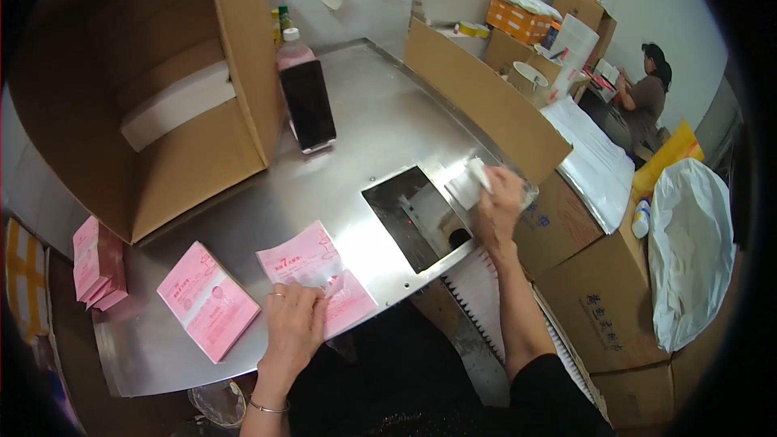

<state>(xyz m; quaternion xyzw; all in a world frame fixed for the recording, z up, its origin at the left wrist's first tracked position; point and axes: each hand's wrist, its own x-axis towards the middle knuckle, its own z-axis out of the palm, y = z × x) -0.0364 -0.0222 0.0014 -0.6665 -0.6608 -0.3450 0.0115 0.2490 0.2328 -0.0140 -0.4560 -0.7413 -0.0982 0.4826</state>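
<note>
My left hand (295,317) rests at the near edge of the metal table, its fingers pressed together on a pink printed sheet (306,252). A second pink sheet (352,303) overlaps it on the near side, and a small whitish glint shows by my fingertips. Right of the square cut-out, my right hand (500,204) is closed on a small white piece (479,173), whose kind I cannot make out. To the left of my left hand lies a stack of pink printed packets (209,301) with a pale band around it.
A large open cardboard box (194,170) stands at the left, with more pink packets (95,263) beside it. A dark phone (307,105) leans against a bottle (293,48). The square opening (417,218) cuts through the metal table (356,137). Cartons (615,299) and a white bag (692,251) fill the right; a person (647,97) sits beyond.
</note>
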